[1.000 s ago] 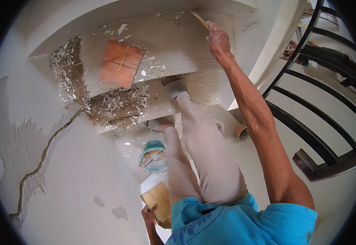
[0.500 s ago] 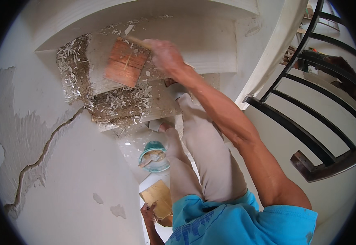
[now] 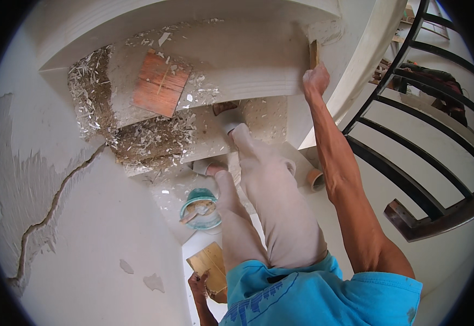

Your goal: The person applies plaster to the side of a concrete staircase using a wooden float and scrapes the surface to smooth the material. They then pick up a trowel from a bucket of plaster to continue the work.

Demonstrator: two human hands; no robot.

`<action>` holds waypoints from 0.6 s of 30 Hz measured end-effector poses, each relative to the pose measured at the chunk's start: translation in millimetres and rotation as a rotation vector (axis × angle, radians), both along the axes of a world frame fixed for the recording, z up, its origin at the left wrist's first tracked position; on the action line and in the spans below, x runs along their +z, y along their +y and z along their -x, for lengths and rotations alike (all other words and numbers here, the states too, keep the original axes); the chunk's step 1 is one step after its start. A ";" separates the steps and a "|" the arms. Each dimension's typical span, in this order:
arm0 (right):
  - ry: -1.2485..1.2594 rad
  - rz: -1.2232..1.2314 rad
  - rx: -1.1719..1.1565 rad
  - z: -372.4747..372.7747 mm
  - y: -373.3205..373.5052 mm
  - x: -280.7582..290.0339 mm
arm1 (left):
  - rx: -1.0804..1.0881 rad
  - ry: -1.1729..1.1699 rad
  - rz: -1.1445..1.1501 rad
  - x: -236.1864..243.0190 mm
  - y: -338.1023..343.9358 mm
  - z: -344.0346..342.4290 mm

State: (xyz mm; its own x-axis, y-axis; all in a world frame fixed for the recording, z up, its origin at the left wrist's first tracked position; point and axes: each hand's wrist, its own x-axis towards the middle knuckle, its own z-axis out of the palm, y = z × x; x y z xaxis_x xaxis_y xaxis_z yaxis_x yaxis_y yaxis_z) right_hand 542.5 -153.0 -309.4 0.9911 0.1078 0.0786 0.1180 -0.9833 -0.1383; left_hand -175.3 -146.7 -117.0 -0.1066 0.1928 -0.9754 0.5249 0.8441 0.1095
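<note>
Left hand [image 3: 198, 285]: found on the near side of the bucket [image 3: 200, 193]; closed on one edge of a pale board [image 3: 211, 263], thumb over its face. Fingers beneath are not seen.
Pale board: held between the bucket and the blue shirt [image 3: 324, 296]; one side is covered by the shirt and trousers.
Bucket contents: pale matter and a light-coloured implement are noted; neither is clearly made out.
Red board [image 3: 162, 84]: laid on the stair step [image 3: 237, 68] beyond the bucket, slightly left, among pale flakes [image 3: 155, 133].
Right hand [image 3: 316, 82]: extended far beyond the bucket, to its right; closed in a fist around a narrow tool [image 3: 314, 53].
Step in hand: judged to be tool work on the plaster at the step's right end. A steady grip and controlled angle are judged to be called for by the next stroke.
Tool tip: contact with the plaster cannot be confirmed.
Railing [image 3: 419, 201]: placed well right of the bucket; a dark shape [image 3: 432, 87] beyond is broken up by its bars and cannot be identified.
</note>
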 end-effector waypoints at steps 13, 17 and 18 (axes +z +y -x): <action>0.059 -0.106 0.435 -61.2 14.9 -9.9 | -0.003 0.024 0.020 9.7 -2.1 -2.4; -0.098 -0.092 0.367 -47.8 16.4 -38.9 | -0.012 0.005 -0.005 1.9 -7.3 0.6; -0.193 -0.002 0.421 -36.7 24.8 -41.2 | -0.014 0.009 -0.003 0.7 -7.4 -0.7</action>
State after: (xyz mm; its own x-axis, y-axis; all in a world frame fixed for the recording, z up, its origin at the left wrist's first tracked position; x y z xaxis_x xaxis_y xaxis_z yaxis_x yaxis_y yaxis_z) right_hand 579.2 -128.2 -350.6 0.8283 0.4975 0.2579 0.5307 -0.8441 -0.0761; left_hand -174.6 -154.1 -116.3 -0.1127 0.1977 -0.9738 0.5374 0.8365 0.1076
